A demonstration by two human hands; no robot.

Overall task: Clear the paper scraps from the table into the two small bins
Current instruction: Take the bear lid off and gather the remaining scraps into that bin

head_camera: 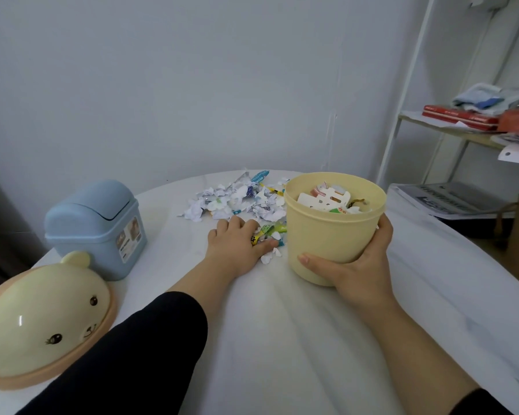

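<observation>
Two small bins stand on the white counter (282, 339). The yellow bin (333, 235) has no lid on and is lifted or tipped slightly (its base is hidden by fingers, so I cannot tell which). The right grip (363, 265) clasps it from the near side, thumb across the front wall and fingers wrapped round the right wall. Inside lie coloured scraps and a white punched card piece.

Just left of the yellow bin, the left grip (237, 244) is curled over a few bright wrapper bits, pinching them between thumb and fingers against the counter. Behind that, and touching the yellow bin's far left side, the paper scraps (237, 202) spread in a loose white and blue heap. A few white crumbs lie by the bin's near left foot.

Well left of the yellow bin stands the blue bin (96, 229), its swing lid closed. Nearer than that rests a cream bear-face lid (42, 324), dome up. A black sleeve (132, 354) covers the left forearm. Far right of the yellow bin, a white shelf (450, 130) carries red books and folded cloth.
</observation>
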